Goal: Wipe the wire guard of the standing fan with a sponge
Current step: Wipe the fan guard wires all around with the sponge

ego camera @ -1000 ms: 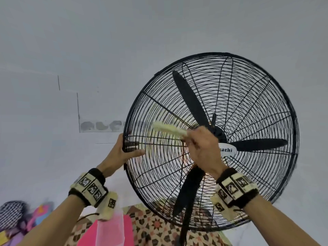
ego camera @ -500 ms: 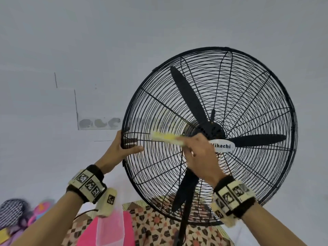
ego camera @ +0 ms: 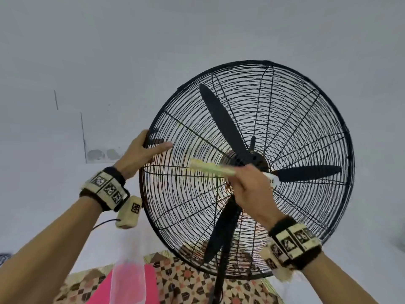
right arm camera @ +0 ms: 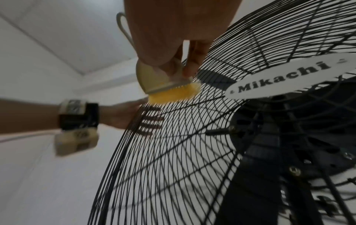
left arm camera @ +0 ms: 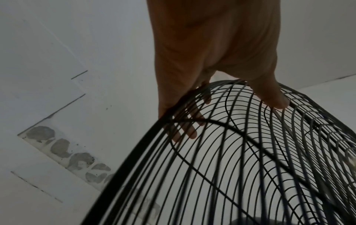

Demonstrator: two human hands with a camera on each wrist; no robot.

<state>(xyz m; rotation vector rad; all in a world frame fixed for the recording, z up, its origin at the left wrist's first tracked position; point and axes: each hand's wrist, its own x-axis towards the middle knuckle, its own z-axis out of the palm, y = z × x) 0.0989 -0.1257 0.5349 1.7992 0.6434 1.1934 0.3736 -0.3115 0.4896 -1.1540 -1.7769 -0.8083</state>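
The standing fan's black wire guard (ego camera: 295, 119) fills the right of the head view, with black blades and a white badge (right arm camera: 289, 76) at the hub. My left hand (ego camera: 151, 143) grips the guard's left rim, thumb on the front wires, fingers behind; the left wrist view shows that hand (left arm camera: 212, 60) over the rim (left arm camera: 231, 167). My right hand (ego camera: 241, 174) holds a pale yellow sponge (ego camera: 210, 168) flat against the front wires just left of the hub. In the right wrist view the sponge (right arm camera: 173, 92) touches the wires under my fingers (right arm camera: 194, 60).
The fan's pole (ego camera: 219, 281) drops to a patterned mat (ego camera: 186, 284). A pink sheet (ego camera: 131, 284) lies at the lower middle. A plain white wall with grey patches (ego camera: 100, 154) stands behind the fan.
My left hand now sits higher on the left rim, above hub level. The sponge stays left of the hub, nudged slightly towards it. The fan sits a little lower in view.
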